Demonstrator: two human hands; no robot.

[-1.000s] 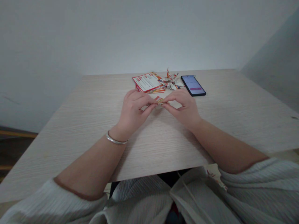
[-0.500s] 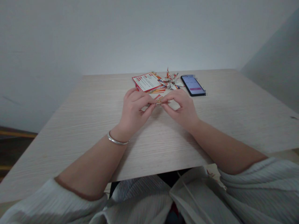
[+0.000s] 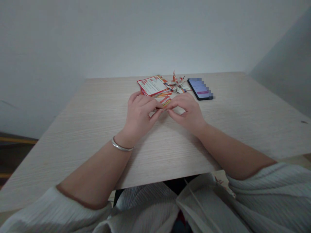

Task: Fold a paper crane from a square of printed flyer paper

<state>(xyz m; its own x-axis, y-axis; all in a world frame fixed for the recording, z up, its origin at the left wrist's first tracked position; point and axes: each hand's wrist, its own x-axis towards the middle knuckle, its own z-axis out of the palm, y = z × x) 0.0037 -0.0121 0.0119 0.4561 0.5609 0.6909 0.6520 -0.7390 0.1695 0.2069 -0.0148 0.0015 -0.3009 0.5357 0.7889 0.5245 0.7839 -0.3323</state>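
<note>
Dim light casts soft shadows on the table (image 3: 97, 110) — blocky pixels edge the phone (image 3: 198, 88).

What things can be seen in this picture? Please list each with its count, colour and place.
table: one, pale wood, centre
wall: pale grey, behind the table
bars: two, orange-brown, left edge
printed papers: several, white and red, far side of table
spiky folded paper: one, white with red and orange, right of the papers
phone: one, black with lit screen, farther right
small paper: one, red and yellow print, pinched by both hands
bracelet: one, silver, left wrist
sleeves: two, grey, both arms
left hand: one, bare, at small paper
right hand: one, bare, at small paper
</note>
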